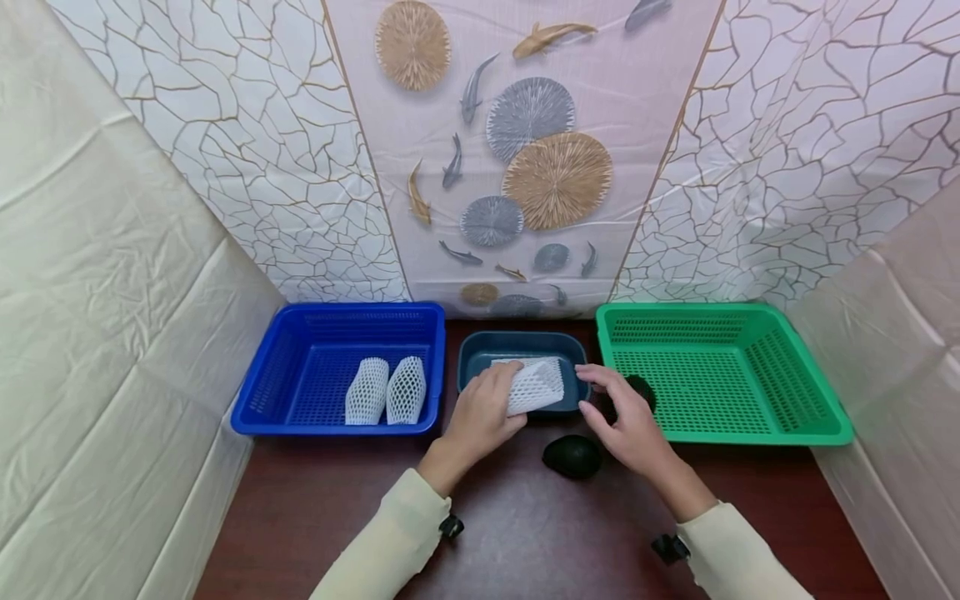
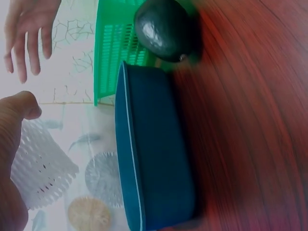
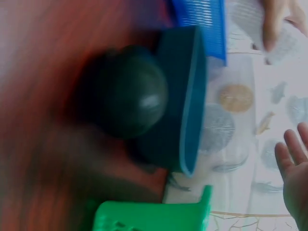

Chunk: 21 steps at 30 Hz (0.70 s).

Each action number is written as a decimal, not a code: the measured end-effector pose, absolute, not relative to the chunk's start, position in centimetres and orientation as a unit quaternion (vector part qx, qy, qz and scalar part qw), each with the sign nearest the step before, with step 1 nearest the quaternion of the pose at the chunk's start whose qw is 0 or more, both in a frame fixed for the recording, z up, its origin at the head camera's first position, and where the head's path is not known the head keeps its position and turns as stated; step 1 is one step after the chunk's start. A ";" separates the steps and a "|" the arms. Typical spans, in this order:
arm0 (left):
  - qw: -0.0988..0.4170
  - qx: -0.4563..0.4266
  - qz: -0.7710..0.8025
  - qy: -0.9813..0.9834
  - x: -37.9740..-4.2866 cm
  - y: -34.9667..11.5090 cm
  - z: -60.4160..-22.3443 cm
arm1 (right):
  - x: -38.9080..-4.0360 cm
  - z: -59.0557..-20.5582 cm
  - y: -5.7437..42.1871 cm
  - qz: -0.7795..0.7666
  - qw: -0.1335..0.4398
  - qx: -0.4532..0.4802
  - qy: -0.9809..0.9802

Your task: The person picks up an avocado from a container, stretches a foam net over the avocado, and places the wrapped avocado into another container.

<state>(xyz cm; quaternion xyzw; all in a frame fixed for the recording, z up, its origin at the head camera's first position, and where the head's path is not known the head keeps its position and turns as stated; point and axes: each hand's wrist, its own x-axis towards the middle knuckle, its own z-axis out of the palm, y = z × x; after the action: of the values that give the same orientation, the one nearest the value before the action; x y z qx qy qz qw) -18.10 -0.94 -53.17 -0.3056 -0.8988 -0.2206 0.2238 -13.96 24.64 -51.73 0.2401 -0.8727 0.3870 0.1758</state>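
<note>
My left hand point(image 1: 483, 417) pinches a white foam net sleeve point(image 1: 538, 385) above a small teal tray point(image 1: 521, 340). In the left wrist view the sleeve point(image 2: 43, 166) hangs from thumb and fingers and looks flattened. My right hand point(image 1: 626, 421) is held near the tray's right end, fingers spread and apart from the sleeve. A dark green avocado point(image 1: 572, 457) lies on the table in front of the tray; the right wrist view also shows the avocado point(image 3: 132, 94). Behind my right hand is a second dark, rounded thing point(image 1: 641, 392), partly hidden.
On the left stands a blue basket point(image 1: 337, 430) with two white foam net sleeves point(image 1: 386, 392) inside. A green basket point(image 1: 813, 375) stands on the right. Patterned cloth point(image 1: 487, 275) hangs behind, and pale cloth walls close off both sides of the brown table point(image 1: 510, 525).
</note>
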 end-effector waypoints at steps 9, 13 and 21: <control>0.230 -0.315 -0.233 -0.891 -18.5 -2.7 -53.3 | -13.0 -54.9 25.5 0.273 0.186 0.343 -0.879; 0.230 -0.316 -0.234 -0.890 -18.7 -3.2 -53.3 | -12.9 -56.2 25.6 0.245 0.208 0.378 -0.868; 0.226 -0.322 -0.226 -0.891 -18.6 -3.9 -53.4 | -11.8 -57.9 26.0 0.194 0.146 0.385 -0.891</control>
<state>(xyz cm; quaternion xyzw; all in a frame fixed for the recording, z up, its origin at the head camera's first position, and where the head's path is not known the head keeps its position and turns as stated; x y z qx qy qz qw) -18.59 -3.91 -53.43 -0.3216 -0.8912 -0.2264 0.2261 -11.84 25.96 -57.93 0.3845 -0.8908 0.1935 0.1456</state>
